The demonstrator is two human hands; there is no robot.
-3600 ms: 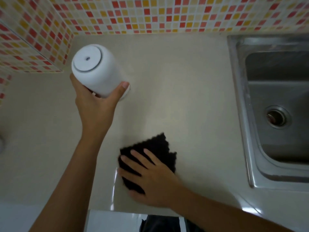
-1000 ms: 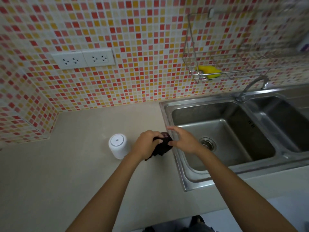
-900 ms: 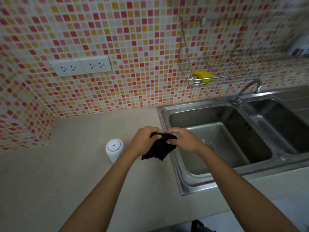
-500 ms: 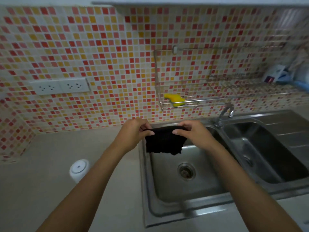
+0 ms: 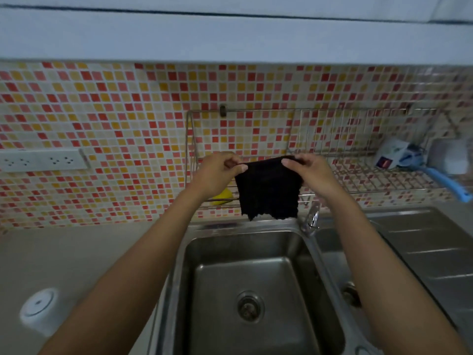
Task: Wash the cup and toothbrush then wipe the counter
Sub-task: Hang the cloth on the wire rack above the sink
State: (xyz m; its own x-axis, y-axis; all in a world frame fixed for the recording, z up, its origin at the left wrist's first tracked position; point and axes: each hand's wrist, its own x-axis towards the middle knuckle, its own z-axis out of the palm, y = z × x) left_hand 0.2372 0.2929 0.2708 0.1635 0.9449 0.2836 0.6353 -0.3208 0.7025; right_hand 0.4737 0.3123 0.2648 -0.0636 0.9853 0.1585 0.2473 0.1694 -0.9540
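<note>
Up high, L hand (image 5: 217,172) & R hand (image 5: 308,172) each pinch a top corner of black cloth (image 5: 267,190), hanging above sink (image 5: 256,226) back rim, before wire rack (image 5: 358,175). White cup (image 5: 38,310) upside-down at counter (image 5: 89,252) front-left edge.

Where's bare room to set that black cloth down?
Counter between the upturned white cup and the sink rim is bare. Wire rack is free mid-shelf, right of the black cloth; its right end is crowded by a blue brush and containers.

Both arms stretch forward, hands level. The left hand (image 5: 217,175) and right hand (image 5: 309,172) each pinch the cloth (image 5: 268,190) hanging between them.
</note>
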